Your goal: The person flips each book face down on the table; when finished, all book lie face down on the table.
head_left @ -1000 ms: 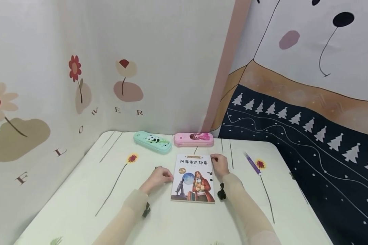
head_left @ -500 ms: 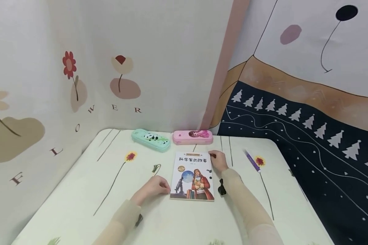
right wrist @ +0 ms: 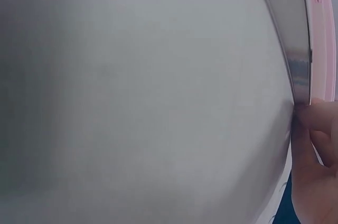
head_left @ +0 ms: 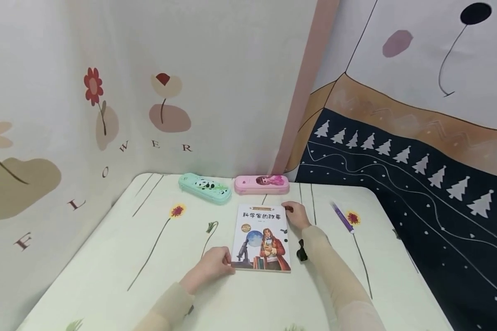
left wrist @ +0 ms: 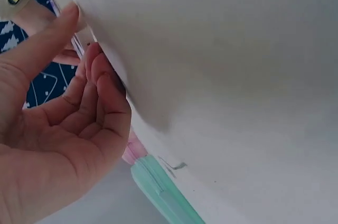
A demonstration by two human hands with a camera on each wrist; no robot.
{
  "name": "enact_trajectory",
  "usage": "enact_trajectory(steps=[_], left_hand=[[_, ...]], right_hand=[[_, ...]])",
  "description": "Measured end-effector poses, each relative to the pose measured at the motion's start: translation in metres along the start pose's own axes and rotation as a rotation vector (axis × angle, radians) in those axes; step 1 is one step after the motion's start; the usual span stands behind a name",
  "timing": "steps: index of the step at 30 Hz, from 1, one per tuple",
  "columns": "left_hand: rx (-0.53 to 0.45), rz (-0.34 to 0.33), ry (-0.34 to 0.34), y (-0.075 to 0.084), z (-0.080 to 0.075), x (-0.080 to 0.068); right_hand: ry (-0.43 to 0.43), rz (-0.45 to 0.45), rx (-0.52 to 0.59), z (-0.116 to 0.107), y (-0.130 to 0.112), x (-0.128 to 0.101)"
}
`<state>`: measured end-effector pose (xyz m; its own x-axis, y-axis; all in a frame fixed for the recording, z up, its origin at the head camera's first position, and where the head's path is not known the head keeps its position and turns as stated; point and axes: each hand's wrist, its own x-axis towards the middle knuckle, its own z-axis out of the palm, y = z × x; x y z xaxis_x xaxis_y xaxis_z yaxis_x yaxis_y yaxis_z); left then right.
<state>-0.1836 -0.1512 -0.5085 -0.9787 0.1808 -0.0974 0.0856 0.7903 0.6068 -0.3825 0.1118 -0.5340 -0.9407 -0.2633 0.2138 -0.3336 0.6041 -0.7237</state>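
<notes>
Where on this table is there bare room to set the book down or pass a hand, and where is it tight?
The widest bare stretch of the table lies left of the book, below the green pencil case. A narrower strip runs right of the purple pen. It is crowded at the back, where the pink pencil case sits near the book's top and the right hand.
</notes>
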Motion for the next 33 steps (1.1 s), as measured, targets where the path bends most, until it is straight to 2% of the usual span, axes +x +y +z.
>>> enact_trajectory(steps=[2, 7, 10, 11, 13, 18, 28, 31, 33], left_hand=[[0.014, -0.005, 0.02, 0.002, 0.001, 0.0], [-0.044, -0.051, 0.05, 0.006, 0.0, 0.0], [-0.054, -0.058, 0.042, 0.009, 0.002, 0.0], [-0.045, -0.064, 0.031, 0.01, 0.003, 0.0], [-0.022, -0.07, 0.015, 0.011, 0.005, 0.0], [0.003, -0.037, 0.046, 0.012, 0.005, -0.001], [-0.204, 0.002, 0.064, 0.007, 0.001, -0.007], [-0.238, 0.046, 0.097, 0.006, -0.001, -0.01], [-0.222, 0.091, 0.133, 0.006, -0.003, -0.011]], right_hand=[[0.007, -0.017, 0.02, 0.0, 0.002, 0.0], [0.007, -0.039, 0.067, 0.001, 0.009, 0.003], [-0.005, 0.001, 0.084, 0.0, 0.008, 0.004], [-0.023, 0.043, 0.081, -0.001, 0.006, 0.004], [-0.036, 0.061, 0.07, -0.001, 0.003, 0.004], [-0.066, 0.096, 0.084, -0.002, -0.006, 0.003], [-0.043, 0.201, 0.27, -0.012, -0.012, -0.005], [-0.036, 0.204, 0.304, -0.013, -0.015, -0.007], [-0.029, 0.184, 0.296, -0.014, -0.016, -0.008]])
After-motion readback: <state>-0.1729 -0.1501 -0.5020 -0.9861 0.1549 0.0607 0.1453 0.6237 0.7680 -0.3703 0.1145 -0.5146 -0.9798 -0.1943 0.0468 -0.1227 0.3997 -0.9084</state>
